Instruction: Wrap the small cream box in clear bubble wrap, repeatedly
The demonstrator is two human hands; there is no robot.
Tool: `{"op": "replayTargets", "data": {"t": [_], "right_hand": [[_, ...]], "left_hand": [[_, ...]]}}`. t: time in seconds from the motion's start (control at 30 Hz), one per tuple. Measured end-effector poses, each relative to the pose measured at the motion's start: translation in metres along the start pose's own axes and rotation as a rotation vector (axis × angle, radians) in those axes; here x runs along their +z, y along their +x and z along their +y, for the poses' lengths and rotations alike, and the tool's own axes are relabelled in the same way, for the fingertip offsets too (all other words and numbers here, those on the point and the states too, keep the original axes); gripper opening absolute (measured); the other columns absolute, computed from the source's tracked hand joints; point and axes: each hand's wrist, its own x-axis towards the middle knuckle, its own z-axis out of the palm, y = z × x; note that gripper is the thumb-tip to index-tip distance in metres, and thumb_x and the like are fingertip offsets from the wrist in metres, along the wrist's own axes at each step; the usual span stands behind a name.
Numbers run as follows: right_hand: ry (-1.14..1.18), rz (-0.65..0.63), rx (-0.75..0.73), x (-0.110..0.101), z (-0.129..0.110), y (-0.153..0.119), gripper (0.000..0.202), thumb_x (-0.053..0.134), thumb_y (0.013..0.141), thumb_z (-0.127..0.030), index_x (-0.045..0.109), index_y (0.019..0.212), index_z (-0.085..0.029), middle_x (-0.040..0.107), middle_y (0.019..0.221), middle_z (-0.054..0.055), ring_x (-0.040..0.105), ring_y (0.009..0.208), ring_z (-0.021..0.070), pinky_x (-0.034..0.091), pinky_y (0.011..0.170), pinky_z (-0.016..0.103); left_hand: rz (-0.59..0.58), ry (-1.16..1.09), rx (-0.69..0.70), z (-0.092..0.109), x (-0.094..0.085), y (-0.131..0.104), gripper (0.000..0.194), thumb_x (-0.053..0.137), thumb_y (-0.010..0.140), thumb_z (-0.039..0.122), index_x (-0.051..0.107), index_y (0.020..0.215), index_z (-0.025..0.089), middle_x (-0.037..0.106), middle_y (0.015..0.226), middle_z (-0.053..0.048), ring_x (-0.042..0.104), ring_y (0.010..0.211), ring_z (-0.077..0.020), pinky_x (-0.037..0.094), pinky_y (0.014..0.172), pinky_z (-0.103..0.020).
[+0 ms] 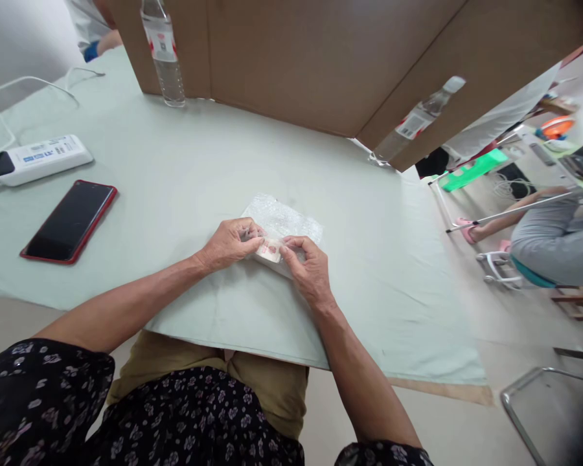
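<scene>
A sheet of bubble wrap (pixel 286 217) lies on the cloth near the table's front edge. Within its near fold sits a small whitish item (pixel 271 250) with reddish print; its exact kind I cannot make out. My left hand (pixel 230 243) pinches the wrap at the item's left end, thumb against the fingers. At the other end my right hand (pixel 308 262) grips the wrap in the same way, thumb lying along the near edge. The fingers hide both ends of the item.
A red-cased phone (pixel 70 220) and a white device with a cable (pixel 43 158) lie to the left. Behind stands a cardboard screen (pixel 282 65), with one water bottle (pixel 164 58) at its left and another bottle (pixel 415 123) at its right. A person (pixel 548 233) sits beyond, right.
</scene>
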Motion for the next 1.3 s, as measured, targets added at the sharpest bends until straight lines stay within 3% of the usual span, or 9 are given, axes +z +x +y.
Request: {"op": "replayTargets", "data": {"t": [0.4, 0.73, 0.97, 1.17, 1.3], "right_hand": [[0.089, -0.087, 0.151, -0.009, 0.004, 0.007, 0.012, 0.068, 0.08, -0.033, 0.067, 0.081, -0.022, 0.07, 0.081, 0.0, 0.062, 0.078, 0.0169, 0.05, 0.077, 0.032], [0.187, -0.136, 0.238, -0.012, -0.004, 0.005, 0.014, 0.07, 0.074, -0.032, 0.062, 0.07, -0.021, 0.073, 0.091, 0.003, 0.066, 0.085, 0.018, 0.052, 0.083, 0.035], [0.157, -0.194, 0.276, -0.018, -0.003, 0.008, 0.015, 0.07, 0.076, -0.035, 0.065, 0.074, -0.02, 0.072, 0.084, 0.002, 0.061, 0.073, 0.0149, 0.048, 0.068, 0.029], [0.098, -0.105, 0.2, -0.019, 0.0, 0.009, 0.02, 0.071, 0.078, -0.037, 0.063, 0.07, -0.021, 0.057, 0.064, -0.003, 0.048, 0.062, 0.0119, 0.04, 0.058, 0.026], [0.043, -0.145, 0.19, -0.019, 0.003, 0.011, 0.018, 0.069, 0.079, -0.035, 0.061, 0.07, -0.021, 0.058, 0.065, -0.003, 0.049, 0.061, 0.0122, 0.041, 0.059, 0.027]], "left_hand": [[-0.036, -0.026, -0.047, -0.002, 0.002, 0.002, 0.024, 0.069, 0.071, 0.033, 0.051, 0.064, 0.018, 0.071, 0.08, -0.004, 0.058, 0.067, -0.0121, 0.042, 0.06, -0.023], [-0.058, -0.028, -0.056, -0.003, 0.003, 0.002, 0.022, 0.069, 0.071, 0.034, 0.056, 0.066, 0.018, 0.067, 0.075, -0.002, 0.055, 0.065, -0.0115, 0.04, 0.058, -0.023], [-0.079, -0.033, -0.052, 0.001, 0.001, 0.003, 0.019, 0.07, 0.071, 0.033, 0.061, 0.066, 0.017, 0.058, 0.065, 0.002, 0.049, 0.06, -0.0102, 0.035, 0.054, -0.022], [-0.08, -0.012, -0.049, 0.001, 0.001, 0.002, 0.018, 0.069, 0.072, 0.031, 0.061, 0.065, 0.017, 0.061, 0.066, 0.001, 0.049, 0.06, -0.0101, 0.035, 0.053, -0.022], [-0.082, -0.005, -0.05, 0.001, 0.001, 0.002, 0.018, 0.069, 0.072, 0.032, 0.061, 0.066, 0.017, 0.062, 0.067, 0.001, 0.05, 0.06, -0.0104, 0.037, 0.055, -0.023]]}}
